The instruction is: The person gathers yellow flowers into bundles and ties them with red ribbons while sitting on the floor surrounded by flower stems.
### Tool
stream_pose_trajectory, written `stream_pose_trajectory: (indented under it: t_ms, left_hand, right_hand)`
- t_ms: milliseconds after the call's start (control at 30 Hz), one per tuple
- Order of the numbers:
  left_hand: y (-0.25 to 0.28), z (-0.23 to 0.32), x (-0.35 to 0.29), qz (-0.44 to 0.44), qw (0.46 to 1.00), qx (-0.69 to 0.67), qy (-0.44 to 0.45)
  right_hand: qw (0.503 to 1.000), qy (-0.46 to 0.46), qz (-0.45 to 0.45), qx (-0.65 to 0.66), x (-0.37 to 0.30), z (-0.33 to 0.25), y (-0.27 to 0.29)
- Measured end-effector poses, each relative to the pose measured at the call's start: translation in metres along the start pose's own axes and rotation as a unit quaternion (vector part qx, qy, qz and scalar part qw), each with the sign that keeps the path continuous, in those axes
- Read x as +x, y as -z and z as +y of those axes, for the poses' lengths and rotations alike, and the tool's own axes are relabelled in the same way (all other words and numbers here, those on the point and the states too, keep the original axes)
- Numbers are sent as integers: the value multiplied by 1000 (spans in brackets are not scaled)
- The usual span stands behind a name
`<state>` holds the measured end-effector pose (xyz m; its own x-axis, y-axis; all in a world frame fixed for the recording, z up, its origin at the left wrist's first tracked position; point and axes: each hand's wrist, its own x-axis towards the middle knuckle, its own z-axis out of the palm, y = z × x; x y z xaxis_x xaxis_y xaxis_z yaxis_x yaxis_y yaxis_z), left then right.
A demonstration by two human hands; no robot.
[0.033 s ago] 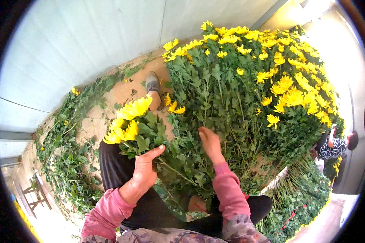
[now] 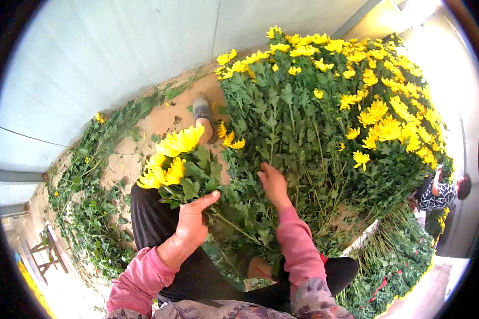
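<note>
My left hand (image 2: 192, 220) is wrapped round the stems of a small bunch of yellow chrysanthemums (image 2: 170, 154), its thumb lying across them. The blooms point up and left above my knee, and the leafy stems run down to the right. My right hand (image 2: 274, 186) is at the near edge of a big heap of chrysanthemums (image 2: 303, 127), its fingers curled in among leaves and stems. Whatever is between those fingertips is too hidden to make out. A few loose yellow blooms (image 2: 230, 141) lie left of the heap, by my shoe.
Cut leaves and stems (image 2: 85, 202) litter the ground at the left along a pale wall (image 2: 117, 64). Bundled stems with red ties (image 2: 383, 271) lie at the lower right. Another person (image 2: 437, 195) is at the far right. A small wooden stool (image 2: 47, 252) stands at the left.
My right hand has shifted slightly up and left against the heap. The left hand keeps its hold on the bunch; the whole view has moved a little.
</note>
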<state>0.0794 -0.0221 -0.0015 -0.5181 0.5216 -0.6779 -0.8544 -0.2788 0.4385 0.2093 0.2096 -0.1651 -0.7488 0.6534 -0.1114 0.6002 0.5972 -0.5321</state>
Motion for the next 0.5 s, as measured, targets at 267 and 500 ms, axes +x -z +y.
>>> stream_pose_trajectory:
  t_ms: [267, 500]
  left_hand:
    - [-15, 4, 1, -8, 1000, 9, -4]
    - [-13, -3, 3, -26, 999, 20, 18]
  right_hand:
    - [991, -77, -105, 18, 19, 33, -49]
    - [946, -96, -97, 296, -47, -22, 73]
